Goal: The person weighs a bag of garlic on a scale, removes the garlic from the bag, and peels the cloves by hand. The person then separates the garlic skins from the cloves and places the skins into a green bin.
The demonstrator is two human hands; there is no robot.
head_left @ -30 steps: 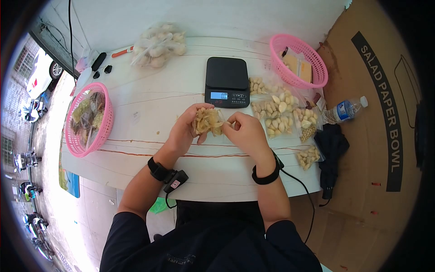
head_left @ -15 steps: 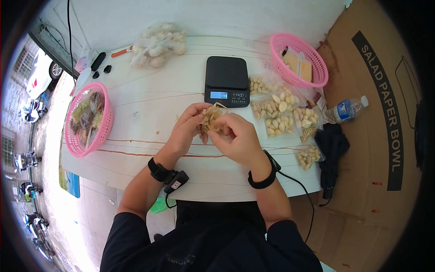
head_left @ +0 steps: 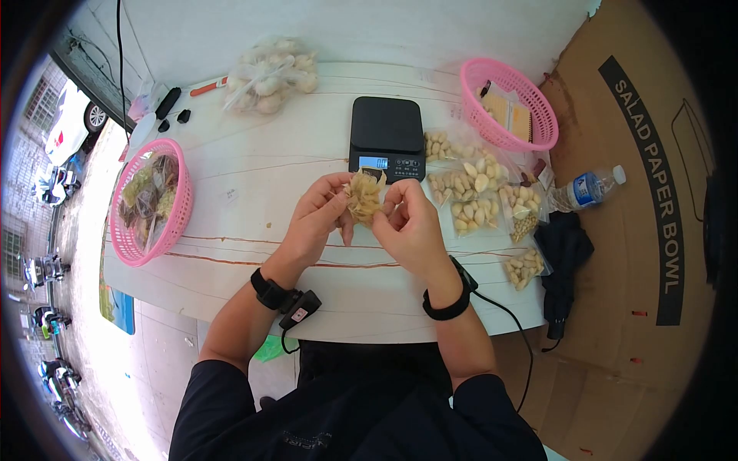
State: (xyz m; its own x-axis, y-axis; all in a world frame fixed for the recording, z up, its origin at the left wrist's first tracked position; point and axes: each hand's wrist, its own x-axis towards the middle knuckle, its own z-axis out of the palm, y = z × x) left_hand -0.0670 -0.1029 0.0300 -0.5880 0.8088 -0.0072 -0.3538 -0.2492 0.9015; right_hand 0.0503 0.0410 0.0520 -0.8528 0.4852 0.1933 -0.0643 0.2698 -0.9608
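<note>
A pale tan, ruffled, flower-like bundle (head_left: 364,197) is held up between my two hands, just in front of the black digital scale (head_left: 386,127). My left hand (head_left: 317,217) grips its left side with thumb and fingers. At its right edge, my right hand (head_left: 407,223) pinches with thumb and bent fingers; exactly what lies between those fingertips is too small to tell. The scale's blue display is lit. Right of the scale lie several clear bags of pale nuts or cloves (head_left: 475,213).
A pink basket with bagged items (head_left: 183,201) stands at the left, another pink basket (head_left: 513,137) at the back right. A bag of white bulbs (head_left: 270,81) lies at the back. A water bottle (head_left: 588,190) and a dark folded umbrella (head_left: 563,250) are at the right.
My right hand has shifted slightly right and down from over the bundle to its edge, so more of the bundle shows. My left hand has barely moved.
</note>
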